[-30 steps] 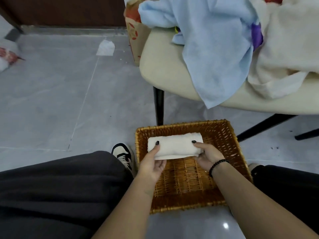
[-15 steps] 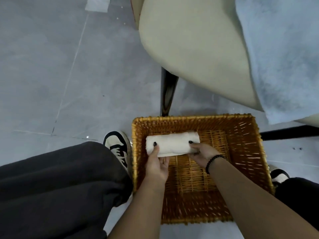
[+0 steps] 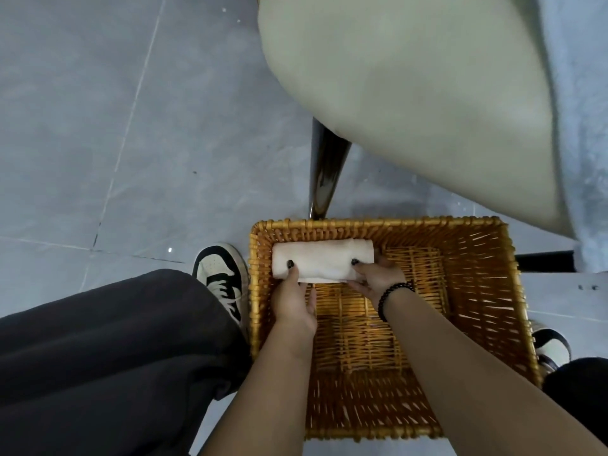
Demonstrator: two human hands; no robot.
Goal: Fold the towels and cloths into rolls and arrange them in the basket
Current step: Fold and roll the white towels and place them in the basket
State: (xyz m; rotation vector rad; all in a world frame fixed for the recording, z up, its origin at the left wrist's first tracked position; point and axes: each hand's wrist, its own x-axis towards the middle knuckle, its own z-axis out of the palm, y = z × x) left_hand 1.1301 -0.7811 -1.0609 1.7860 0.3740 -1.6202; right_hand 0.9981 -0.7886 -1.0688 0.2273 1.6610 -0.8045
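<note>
At the far left a dark trouser leg (image 3: pixel 108 340) fills the lower corner, with a black-and-white sneaker (image 3: pixel 223 278) just beside the basket (image 3: pixel 477 307), which stands on the grey tiled floor (image 3: pixel 98 126). Inside, against the far wall and tucked toward the far-left corner, lies a white towel roll (image 3: pixel 320 260). The left hand (image 3: pixel 292 301) grips its left end, thumb on top and fingers curled beneath; the right hand (image 3: pixel 375 279), a beaded bracelet (image 3: pixel 391 299) at its wrist, pinches the right end in the same way. Whether the roll rests on the wicker floor or hangs just over it cannot be told. This looks like the first roll going in (the rest of the basket shows only bare weave), so most of the task seems left. To the right, a pale blue towel (image 3: pixel 582 126) hangs over the cream chair seat (image 3: pixel 411 93), unrolled.
</note>
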